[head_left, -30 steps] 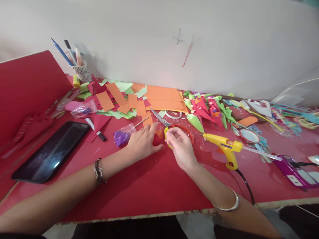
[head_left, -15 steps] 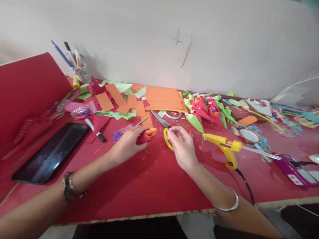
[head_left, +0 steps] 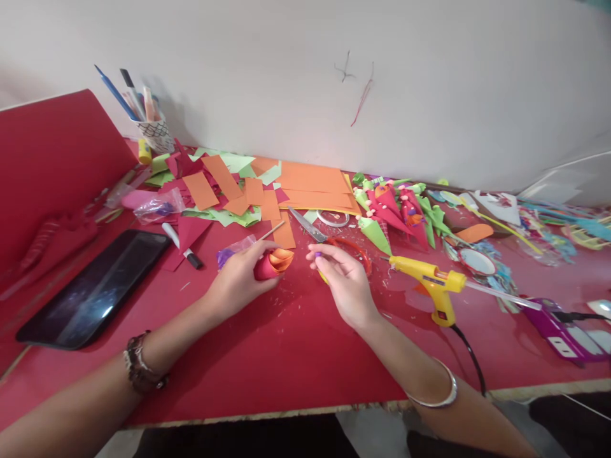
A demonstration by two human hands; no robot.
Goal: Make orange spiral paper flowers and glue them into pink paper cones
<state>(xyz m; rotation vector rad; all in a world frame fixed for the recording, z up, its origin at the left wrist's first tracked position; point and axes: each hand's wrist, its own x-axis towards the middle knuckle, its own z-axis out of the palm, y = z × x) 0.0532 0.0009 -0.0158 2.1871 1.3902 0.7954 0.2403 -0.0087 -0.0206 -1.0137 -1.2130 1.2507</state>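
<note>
My left hand (head_left: 238, 278) is closed around a rolled red and orange paper cone (head_left: 274, 263), its orange open end facing right. A thin wooden stick (head_left: 273, 230) shows just above that hand's fingers; whether they touch it I cannot tell. Between thumb and fingers of my right hand (head_left: 347, 283) is a small purple bead (head_left: 318, 254). Behind the right hand lie scissors (head_left: 305, 224) with an orange-red and yellow handle, partly hidden by the fingers. A yellow glue gun (head_left: 427, 277) lies to the right of this hand.
Orange paper pieces (head_left: 312, 184) and green scraps lie along the wall. Finished paper cones (head_left: 386, 210) are heaped at the back right. A phone (head_left: 93, 289), a marker (head_left: 181, 245) and a pen cup (head_left: 155, 132) stand or lie left. A purple power strip (head_left: 568, 331) sits far right.
My left hand has turned the cone a little, so its orange mouth shows more. The right hand has shifted slightly left, and the purple bead now shows more clearly in its fingers.
</note>
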